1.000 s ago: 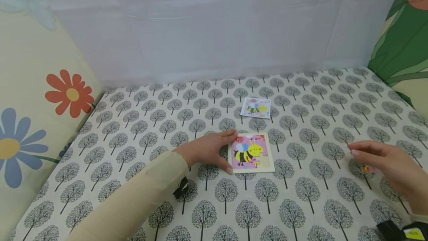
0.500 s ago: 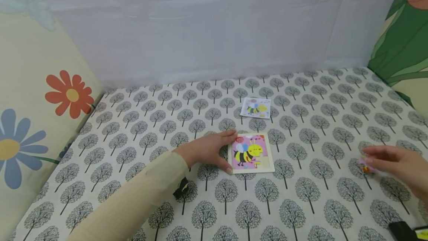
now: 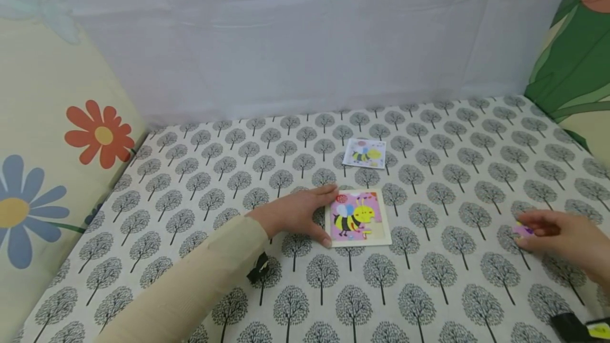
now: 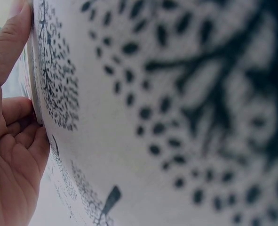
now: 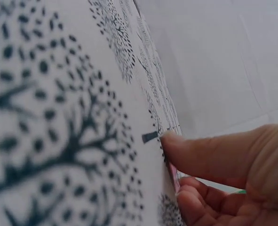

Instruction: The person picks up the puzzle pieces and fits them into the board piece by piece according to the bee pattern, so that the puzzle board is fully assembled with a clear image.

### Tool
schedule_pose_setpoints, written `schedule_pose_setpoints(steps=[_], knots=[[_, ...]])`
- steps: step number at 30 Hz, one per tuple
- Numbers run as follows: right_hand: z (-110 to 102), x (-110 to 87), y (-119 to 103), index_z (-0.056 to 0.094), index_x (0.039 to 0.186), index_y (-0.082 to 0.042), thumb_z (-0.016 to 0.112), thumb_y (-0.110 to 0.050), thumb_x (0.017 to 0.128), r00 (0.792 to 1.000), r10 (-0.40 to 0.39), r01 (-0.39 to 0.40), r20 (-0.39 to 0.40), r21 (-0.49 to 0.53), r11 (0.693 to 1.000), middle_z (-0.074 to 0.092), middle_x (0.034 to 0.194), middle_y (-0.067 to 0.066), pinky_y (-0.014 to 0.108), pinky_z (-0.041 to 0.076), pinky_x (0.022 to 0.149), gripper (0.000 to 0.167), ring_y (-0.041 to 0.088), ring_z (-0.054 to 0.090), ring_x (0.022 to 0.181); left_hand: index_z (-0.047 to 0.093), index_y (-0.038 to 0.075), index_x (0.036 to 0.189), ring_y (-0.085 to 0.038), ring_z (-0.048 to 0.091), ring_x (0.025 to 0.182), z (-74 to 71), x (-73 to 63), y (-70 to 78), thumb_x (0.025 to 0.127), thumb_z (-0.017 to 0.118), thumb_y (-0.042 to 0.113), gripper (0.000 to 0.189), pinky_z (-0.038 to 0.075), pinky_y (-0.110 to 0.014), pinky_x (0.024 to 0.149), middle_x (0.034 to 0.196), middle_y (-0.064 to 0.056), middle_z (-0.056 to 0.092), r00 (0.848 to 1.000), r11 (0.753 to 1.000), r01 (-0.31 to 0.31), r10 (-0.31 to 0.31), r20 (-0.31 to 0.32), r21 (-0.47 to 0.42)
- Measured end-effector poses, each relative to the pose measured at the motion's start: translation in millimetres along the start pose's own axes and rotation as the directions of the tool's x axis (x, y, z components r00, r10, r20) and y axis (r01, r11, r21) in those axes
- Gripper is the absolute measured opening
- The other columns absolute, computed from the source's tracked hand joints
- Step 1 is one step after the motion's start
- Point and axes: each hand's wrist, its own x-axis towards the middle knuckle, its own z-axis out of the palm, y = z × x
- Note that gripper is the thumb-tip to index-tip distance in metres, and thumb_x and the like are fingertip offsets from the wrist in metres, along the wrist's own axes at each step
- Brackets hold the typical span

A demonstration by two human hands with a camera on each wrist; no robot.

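Observation:
A square jigsaw puzzle board (image 3: 384, 231) with a pale rim and a yellow-and-black bee picture lies flat in the middle of the cloth. My left hand (image 3: 296, 215) holds its left edge, thumb near the lower corner and fingers near the upper one. The left wrist view shows curled fingers (image 4: 20, 109) against that edge. Bare backing shows at the picture's lower right. Over at the right, my right hand (image 3: 564, 237) pinches a pink-and-purple puzzle piece (image 3: 523, 231). From the right wrist camera, only a thin pink edge shows between thumb and fingers.
Behind the board lies a small card (image 3: 364, 153) with the same bee picture. A white tablecloth (image 3: 190, 258) printed with trees covers the table. A white sheet (image 3: 286, 41) hangs at the back, with flower-printed panels at both sides.
My right hand has shifted a little right, come onto the puzzle piece and pinched it. The piece's visible patch has gone from orange-red to purple. The left hand and board have stayed put.

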Motion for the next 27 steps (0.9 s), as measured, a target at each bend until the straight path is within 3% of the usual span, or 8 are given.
schedule_pose_setpoints(steps=[5,10,20,27], knots=[[-3.5,-0.7,-13.6,0.051,0.117,0.014,0.077,-0.026,0.074,0.999,-0.038,0.036,-0.017,-0.083,0.996,0.059,0.098,0.024,0.027,0.047,0.061,0.064,0.031,0.055,0.084,0.015,0.019,0.149,-0.025,0.015,0.141,0.1,-0.2,0.0,0.067,0.075,0.051,0.106,0.016,-0.041,0.115,0.156,0.006,0.005,1.000,1.000,0.002,-0.002,-0.001,-0.003],[-7.5,-2.5,-22.0,0.052,0.109,0.013,0.078,-0.023,0.071,0.999,-0.054,0.053,-0.003,-0.111,0.992,0.058,0.089,0.018,0.031,0.047,0.060,0.059,0.029,0.055,0.079,0.015,0.019,0.149,-0.025,0.015,0.141,0.3,-0.3,-0.3,0.067,0.075,0.051,0.106,0.016,-0.041,0.115,0.156,0.006,0.005,1.000,1.000,-0.001,0.001,-0.001,-0.005],[-8.0,-0.2,-18.3,0.049,0.105,0.007,0.079,-0.019,0.070,0.999,-0.033,0.033,0.004,-0.061,0.998,0.052,0.097,0.028,0.036,0.048,0.060,0.053,0.036,0.052,0.083,0.014,0.018,0.149,-0.026,0.015,0.141,1.1,-0.2,0.0,0.068,0.075,0.050,0.107,0.016,-0.041,0.115,0.156,0.005,0.004,1.000,1.000,-0.007,0.007,0.000,-0.005],[-10.0,1.8,-12.1,0.047,0.112,0.016,0.061,0.000,0.083,0.999,-0.034,0.034,0.020,0.039,0.999,0.058,0.090,0.015,0.025,0.052,0.057,0.037,0.014,0.054,0.073,0.014,0.018,0.149,-0.025,0.015,0.141,0.9,-0.9,1.0,0.067,0.075,0.051,0.107,0.015,-0.041,0.115,0.156,0.005,0.004,1.000,1.000,0.003,-0.003,0.003,0.000]])
